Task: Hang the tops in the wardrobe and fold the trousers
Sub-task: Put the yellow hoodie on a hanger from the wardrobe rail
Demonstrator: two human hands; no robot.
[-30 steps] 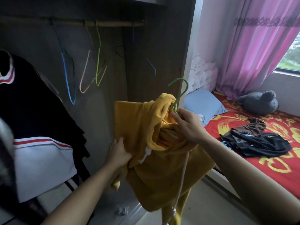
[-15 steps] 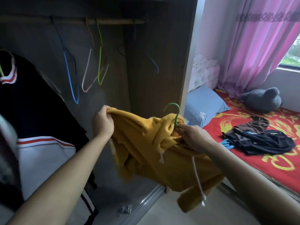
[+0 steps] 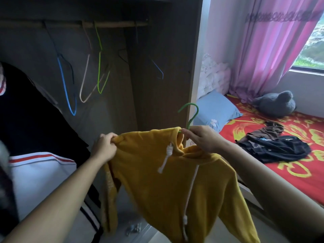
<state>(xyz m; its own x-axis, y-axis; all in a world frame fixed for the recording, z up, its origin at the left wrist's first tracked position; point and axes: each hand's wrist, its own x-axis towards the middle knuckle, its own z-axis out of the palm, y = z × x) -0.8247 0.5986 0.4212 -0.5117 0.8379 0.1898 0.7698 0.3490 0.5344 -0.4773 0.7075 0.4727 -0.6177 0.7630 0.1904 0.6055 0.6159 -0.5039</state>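
A mustard-yellow hooded top (image 3: 163,181) with white drawstrings hangs spread out on a green hanger (image 3: 191,114) in front of the open wardrobe. My left hand (image 3: 105,146) grips the top's left shoulder. My right hand (image 3: 201,138) pinches the hanger's neck just below its hook, at the top's collar. The wardrobe rail (image 3: 112,24) runs across above, with several bare hangers (image 3: 98,67) on it. A pile of dark clothes (image 3: 275,146) lies on the bed to the right.
A black and white garment with red stripes (image 3: 35,137) hangs at the left inside the wardrobe. The wardrobe's side panel (image 3: 166,67) stands between the rail and the bed. On the red bed (image 3: 298,169) lie a blue pillow (image 3: 215,109) and a grey soft toy (image 3: 275,106).
The yellow top went from bunched to spread flat on the hanger. My left hand moved up from its lower part to its left shoulder and pulled it out leftward.
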